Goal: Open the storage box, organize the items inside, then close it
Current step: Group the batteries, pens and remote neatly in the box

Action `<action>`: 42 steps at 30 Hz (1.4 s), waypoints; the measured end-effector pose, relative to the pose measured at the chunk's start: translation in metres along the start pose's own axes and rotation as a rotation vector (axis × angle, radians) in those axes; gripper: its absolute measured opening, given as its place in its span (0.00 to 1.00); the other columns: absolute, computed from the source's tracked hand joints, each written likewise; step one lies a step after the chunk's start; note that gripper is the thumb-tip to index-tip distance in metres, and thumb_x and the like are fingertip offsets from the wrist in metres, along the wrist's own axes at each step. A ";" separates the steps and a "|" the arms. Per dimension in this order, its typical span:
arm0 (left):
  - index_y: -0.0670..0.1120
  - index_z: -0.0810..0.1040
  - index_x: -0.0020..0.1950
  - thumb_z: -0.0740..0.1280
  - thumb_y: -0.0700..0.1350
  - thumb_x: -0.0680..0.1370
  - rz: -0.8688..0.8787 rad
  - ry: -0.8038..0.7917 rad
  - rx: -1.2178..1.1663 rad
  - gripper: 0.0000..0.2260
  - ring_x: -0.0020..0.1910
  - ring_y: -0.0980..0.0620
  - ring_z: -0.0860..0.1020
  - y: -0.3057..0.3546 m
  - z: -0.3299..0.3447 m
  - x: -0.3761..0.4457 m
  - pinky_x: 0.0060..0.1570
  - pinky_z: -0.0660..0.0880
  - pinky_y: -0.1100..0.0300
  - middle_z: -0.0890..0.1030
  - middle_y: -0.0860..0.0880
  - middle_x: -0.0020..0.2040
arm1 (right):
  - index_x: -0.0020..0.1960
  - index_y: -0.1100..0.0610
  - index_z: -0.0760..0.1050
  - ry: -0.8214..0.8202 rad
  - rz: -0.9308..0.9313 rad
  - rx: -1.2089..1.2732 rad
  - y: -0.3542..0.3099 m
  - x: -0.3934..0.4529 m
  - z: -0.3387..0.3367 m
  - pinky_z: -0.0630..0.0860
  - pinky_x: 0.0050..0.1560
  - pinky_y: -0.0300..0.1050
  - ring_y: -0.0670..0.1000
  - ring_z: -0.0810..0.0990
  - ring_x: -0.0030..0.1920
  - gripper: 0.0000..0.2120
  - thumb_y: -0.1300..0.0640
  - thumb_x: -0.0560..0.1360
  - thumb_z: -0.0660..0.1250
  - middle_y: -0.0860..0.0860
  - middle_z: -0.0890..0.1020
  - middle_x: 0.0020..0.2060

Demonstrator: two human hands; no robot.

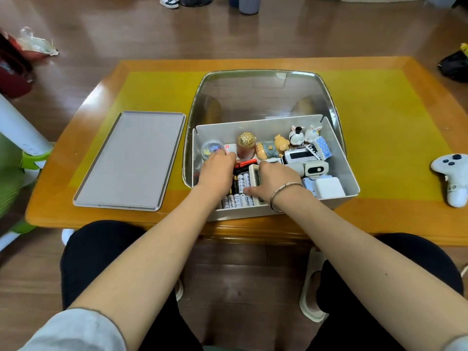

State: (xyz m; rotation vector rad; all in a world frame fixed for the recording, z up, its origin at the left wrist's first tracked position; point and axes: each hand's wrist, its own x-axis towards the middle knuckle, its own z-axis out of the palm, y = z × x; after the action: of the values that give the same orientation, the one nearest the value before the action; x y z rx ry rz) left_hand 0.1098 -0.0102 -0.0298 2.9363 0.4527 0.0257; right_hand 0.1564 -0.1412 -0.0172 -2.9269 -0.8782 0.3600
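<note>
The white storage box point(339, 158) stands open on the table, its clear panel point(260, 95) raised behind it. Its grey lid point(131, 160) lies flat to the left. Both hands are inside the box. My left hand point(216, 171) reaches to the back left, its fingers bent down beside a round clear tub of clips point(210, 148) and a small white pack with a red mark point(231, 148); what they hold is hidden. My right hand point(276, 178) grips a white rectangular device point(254, 175) above a row of white batteries point(236, 200).
In the box also stand a gold-capped amber bottle point(246, 145), a bear figurine point(269, 148), two rabbit figurines point(304, 134) and white gadgets point(316, 169). A white game controller point(453, 178) lies at the table's right edge. My knees are under the near edge.
</note>
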 end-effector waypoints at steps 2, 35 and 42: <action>0.42 0.73 0.60 0.64 0.36 0.77 0.023 0.008 0.011 0.12 0.59 0.41 0.73 -0.002 -0.001 0.001 0.52 0.72 0.50 0.74 0.40 0.60 | 0.55 0.56 0.69 -0.029 -0.004 -0.009 -0.001 0.004 0.001 0.68 0.40 0.44 0.55 0.77 0.52 0.25 0.40 0.69 0.69 0.54 0.79 0.51; 0.41 0.77 0.57 0.62 0.36 0.78 0.125 0.015 0.143 0.10 0.53 0.41 0.76 -0.016 -0.007 0.011 0.48 0.75 0.49 0.77 0.41 0.55 | 0.31 0.54 0.60 -0.017 0.053 0.128 0.007 0.000 0.005 0.58 0.26 0.40 0.49 0.67 0.31 0.25 0.43 0.68 0.73 0.49 0.66 0.28; 0.41 0.77 0.58 0.64 0.39 0.79 0.068 0.033 0.158 0.09 0.53 0.42 0.77 -0.016 -0.006 0.014 0.49 0.75 0.50 0.78 0.41 0.55 | 0.42 0.58 0.72 0.076 0.044 0.156 0.013 -0.002 -0.001 0.69 0.41 0.44 0.56 0.77 0.47 0.20 0.41 0.70 0.70 0.54 0.78 0.41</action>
State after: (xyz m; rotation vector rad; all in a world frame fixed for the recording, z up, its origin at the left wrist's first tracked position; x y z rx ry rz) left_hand 0.1183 0.0103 -0.0267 3.1103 0.3755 0.0485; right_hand 0.1618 -0.1528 -0.0172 -2.7997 -0.7411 0.3026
